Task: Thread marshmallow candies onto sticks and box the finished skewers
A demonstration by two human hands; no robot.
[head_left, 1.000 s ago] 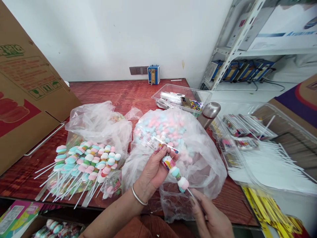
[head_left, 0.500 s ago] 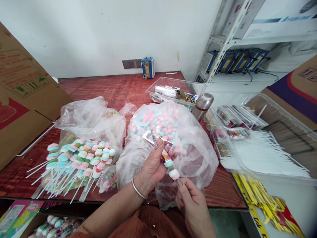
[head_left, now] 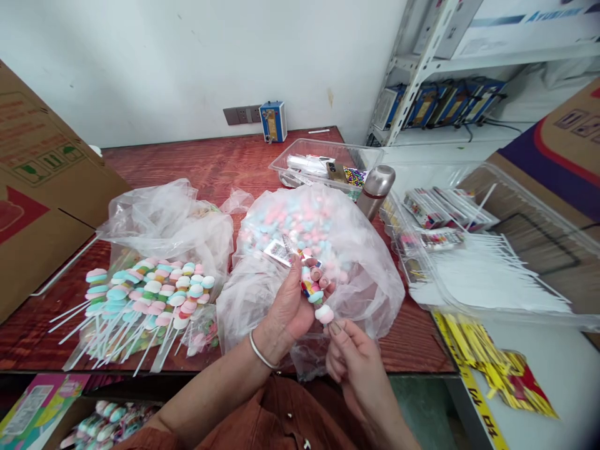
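Note:
My left hand, with a white bangle at the wrist, is closed around the upper part of a marshmallow skewer in a printed wrapper. A white printed card sticks out beyond its thumb. My right hand pinches the skewer's lower end, just below a pink and white marshmallow; the stick itself is mostly hidden by the fingers. Behind both hands lies a large clear bag of loose pink, blue and white marshmallows. To the left, several finished-looking marshmallow skewers lie on a plastic bag, white sticks toward me.
A steel flask stands behind the bag, beside a clear tray holding a phone and beads. At right, a clear bin holds white sticks and cards. Yellow twist ties lie below it. A cardboard box stands left.
The view has shifted slightly, so most things sit a little further left and higher. Both hands keep their hold on the skewer, and less of it shows below my left fingers.

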